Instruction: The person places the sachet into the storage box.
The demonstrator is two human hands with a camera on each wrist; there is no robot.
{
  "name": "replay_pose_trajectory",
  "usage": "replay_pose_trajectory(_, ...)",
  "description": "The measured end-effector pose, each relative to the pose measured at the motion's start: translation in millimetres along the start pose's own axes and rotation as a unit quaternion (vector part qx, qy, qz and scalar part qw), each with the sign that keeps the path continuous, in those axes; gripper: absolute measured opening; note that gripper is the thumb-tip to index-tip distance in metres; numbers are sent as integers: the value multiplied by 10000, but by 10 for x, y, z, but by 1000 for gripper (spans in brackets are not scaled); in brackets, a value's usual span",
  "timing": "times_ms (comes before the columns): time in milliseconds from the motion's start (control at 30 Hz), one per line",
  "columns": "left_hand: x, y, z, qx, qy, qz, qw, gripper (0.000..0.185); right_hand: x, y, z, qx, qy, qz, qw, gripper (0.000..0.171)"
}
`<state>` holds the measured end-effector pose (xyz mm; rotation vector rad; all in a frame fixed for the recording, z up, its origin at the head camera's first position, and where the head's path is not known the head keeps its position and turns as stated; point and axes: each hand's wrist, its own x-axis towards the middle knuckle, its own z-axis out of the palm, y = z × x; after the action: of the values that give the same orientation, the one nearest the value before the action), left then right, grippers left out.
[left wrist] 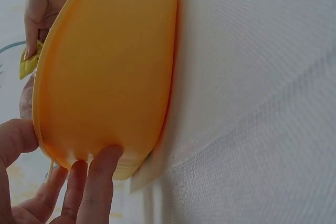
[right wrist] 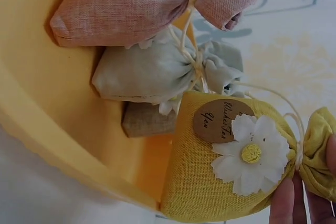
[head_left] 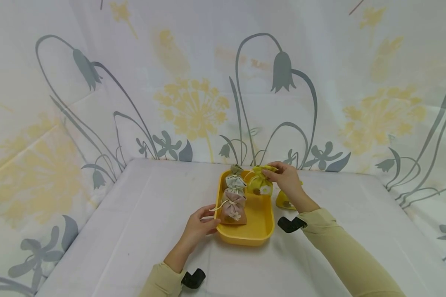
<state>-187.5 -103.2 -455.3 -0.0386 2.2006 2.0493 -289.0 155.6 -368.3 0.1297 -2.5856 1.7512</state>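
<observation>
A yellow plastic basin (head_left: 259, 225) stands on the white-covered table. My left hand (head_left: 198, 227) grips its left side, thumb at the rim and fingers against the outer wall (left wrist: 110, 72). With my right hand (head_left: 289, 181) I pinch the gathered neck of a yellow drawstring pouch (head_left: 259, 184), which hangs at the basin's far right side. That pouch bears a white flower and a round brown tag (right wrist: 207, 121). Inside the basin, along its left side, stand a pink pouch (head_left: 234, 204), a pale grey-green pouch (head_left: 236, 183) and a darker olive-grey pouch (head_left: 236, 169).
Another yellow pouch (head_left: 284, 201) lies on the table just right of the basin, partly hidden by my right arm. A white flower-printed cloth (head_left: 215, 62) hangs behind and at both sides. The white tabletop (head_left: 134, 239) stretches around the basin.
</observation>
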Motion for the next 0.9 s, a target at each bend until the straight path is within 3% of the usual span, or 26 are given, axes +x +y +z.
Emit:
replay_pose_trajectory(400, 4, 5, 1, 4, -20, 3, 10000, 51, 115, 108, 72, 26, -126, -41, 9999, 32)
replay_pose_trajectory(667, -8, 15, -8, -16, -46, 31, 10000, 52, 168, 213, 104, -341, -383, -228, 9984, 28)
replay_pose_trajectory(900, -2, 4, -4, 11, -31, -9, 10000, 51, 198, 318, 156, -632, -703, 20, 9955, 31)
